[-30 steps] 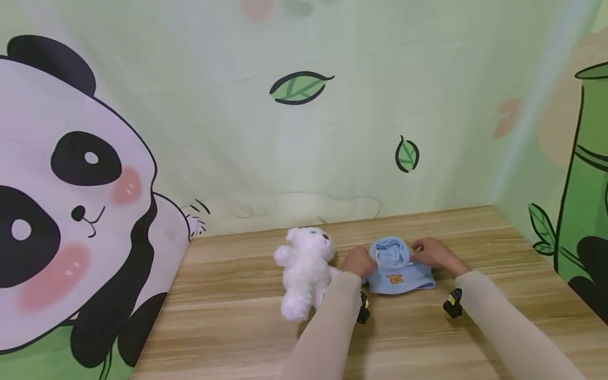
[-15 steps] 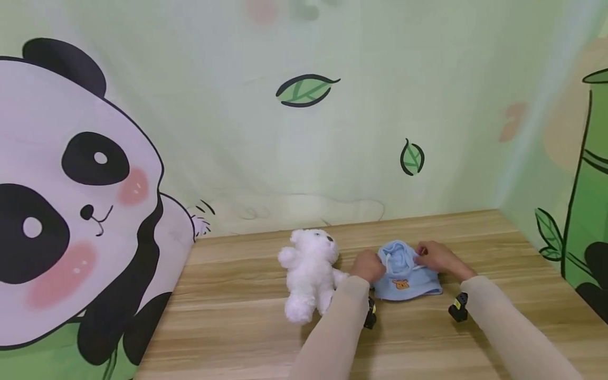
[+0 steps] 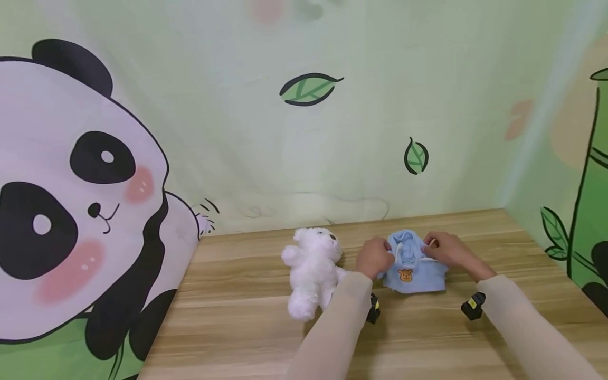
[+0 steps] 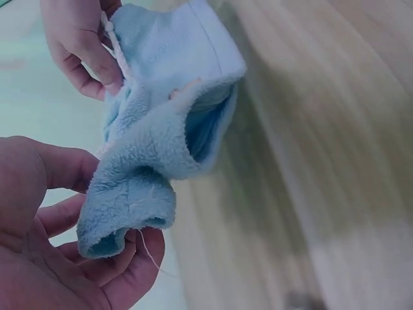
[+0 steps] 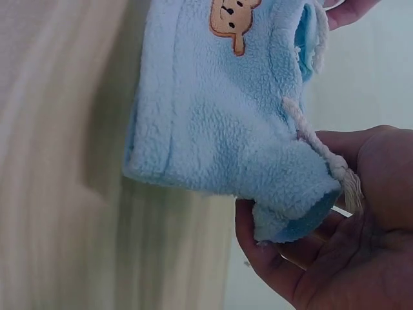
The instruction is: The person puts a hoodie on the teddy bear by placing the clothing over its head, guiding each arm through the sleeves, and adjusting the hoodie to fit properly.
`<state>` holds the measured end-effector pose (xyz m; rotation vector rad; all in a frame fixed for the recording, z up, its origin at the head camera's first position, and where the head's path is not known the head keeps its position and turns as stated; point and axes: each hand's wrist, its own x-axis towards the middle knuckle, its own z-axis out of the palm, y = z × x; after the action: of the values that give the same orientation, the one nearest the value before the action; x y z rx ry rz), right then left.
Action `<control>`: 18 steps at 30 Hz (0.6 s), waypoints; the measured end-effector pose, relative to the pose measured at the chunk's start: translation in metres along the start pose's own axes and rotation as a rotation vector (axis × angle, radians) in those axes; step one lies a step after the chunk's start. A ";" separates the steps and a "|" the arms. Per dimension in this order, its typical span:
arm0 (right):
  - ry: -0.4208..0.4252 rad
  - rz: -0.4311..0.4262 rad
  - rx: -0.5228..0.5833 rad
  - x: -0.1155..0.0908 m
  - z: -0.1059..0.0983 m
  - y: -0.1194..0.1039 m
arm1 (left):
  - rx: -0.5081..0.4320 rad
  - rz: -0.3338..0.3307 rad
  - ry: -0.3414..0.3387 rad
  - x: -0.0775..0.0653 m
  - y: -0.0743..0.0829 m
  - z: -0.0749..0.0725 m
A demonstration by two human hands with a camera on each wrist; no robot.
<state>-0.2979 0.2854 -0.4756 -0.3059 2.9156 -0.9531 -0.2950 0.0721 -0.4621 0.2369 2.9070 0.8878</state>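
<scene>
A small light-blue fleece doll hoodie with an orange bear patch and a white drawstring is held up between both hands. My left hand grips one shoulder; in the left wrist view its thumb lies on top and its fingers pass under the short sleeve. At the other shoulder, my right hand pinches the fleece, thumb near the knotted cord end, fingers behind the sleeve. The hem hangs partly open. To the left, a white plush bear lies on its back.
The wood-grain table meets a pale green backdrop printed with leaves and a large panda. Black wrist cameras sit at both cuffs. My left forearm passes close beside the plush bear.
Both hands have raised the hoodie slightly and tilted its front toward the head camera, so the bear patch shows more fully. The plush bear stays in place while the head view shifts slightly.
</scene>
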 end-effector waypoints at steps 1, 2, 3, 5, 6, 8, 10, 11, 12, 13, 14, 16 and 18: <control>0.002 0.000 0.001 0.000 -0.002 -0.001 | 0.006 0.006 0.004 -0.001 0.002 -0.002; 0.002 0.000 0.005 0.000 -0.004 -0.002 | 0.007 0.012 0.007 -0.002 0.004 -0.005; 0.002 0.003 0.007 0.000 -0.007 -0.004 | 0.006 0.018 0.011 -0.003 0.006 -0.008; 0.010 0.001 0.016 -0.002 -0.011 -0.007 | -0.002 0.030 0.017 -0.005 0.009 -0.013; 0.015 -0.005 0.015 -0.003 -0.013 -0.009 | -0.002 0.039 0.021 -0.006 0.011 -0.015; 0.026 -0.019 0.014 -0.004 -0.017 -0.014 | 0.006 0.059 0.030 -0.008 0.013 -0.021; 0.041 -0.031 0.009 -0.005 -0.020 -0.018 | 0.014 0.079 0.035 -0.010 0.014 -0.027; 0.049 -0.037 0.007 -0.005 -0.022 -0.019 | 0.021 0.087 0.038 -0.011 0.015 -0.030; 0.054 -0.042 0.009 -0.006 -0.023 -0.021 | 0.027 0.096 0.042 -0.011 0.015 -0.032; 0.061 -0.047 0.011 -0.006 -0.024 -0.023 | 0.029 0.102 0.043 -0.012 0.015 -0.035; 0.068 -0.052 0.013 -0.007 -0.026 -0.025 | 0.024 0.106 0.043 -0.013 0.016 -0.038; 0.086 -0.067 0.015 -0.008 -0.028 -0.028 | 0.019 0.120 0.048 -0.015 0.017 -0.043; 0.100 -0.074 0.018 -0.010 -0.030 -0.032 | 0.019 0.138 0.050 -0.018 0.018 -0.047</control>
<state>-0.2858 0.2793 -0.4324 -0.3790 3.0030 -1.0330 -0.2818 0.0580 -0.4124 0.4279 2.9769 0.8981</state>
